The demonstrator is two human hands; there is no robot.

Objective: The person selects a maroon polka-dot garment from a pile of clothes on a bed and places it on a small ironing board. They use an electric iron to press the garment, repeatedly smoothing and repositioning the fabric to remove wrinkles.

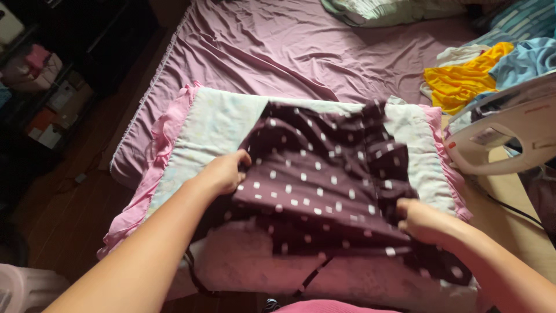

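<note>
Left hand (223,173) gripped left edge of dark purple polka-dot garment (324,174), fingers curled into cloth. Right hand (425,222) pinched garment's lower right edge, fingers closed on fabric. Garment lay spread, rumpled, on pale padded cloth with pink frill (174,139), itself atop mauve bedsheet (278,46). White steam iron (509,124) stood just beside right hand, at garment's right. Yellow cloth (463,78) and blue cloth (527,58) heaped behind iron. Striped bedding (394,8) at far edge. Dark shelves with boxes (46,93) at left, well apart
</note>
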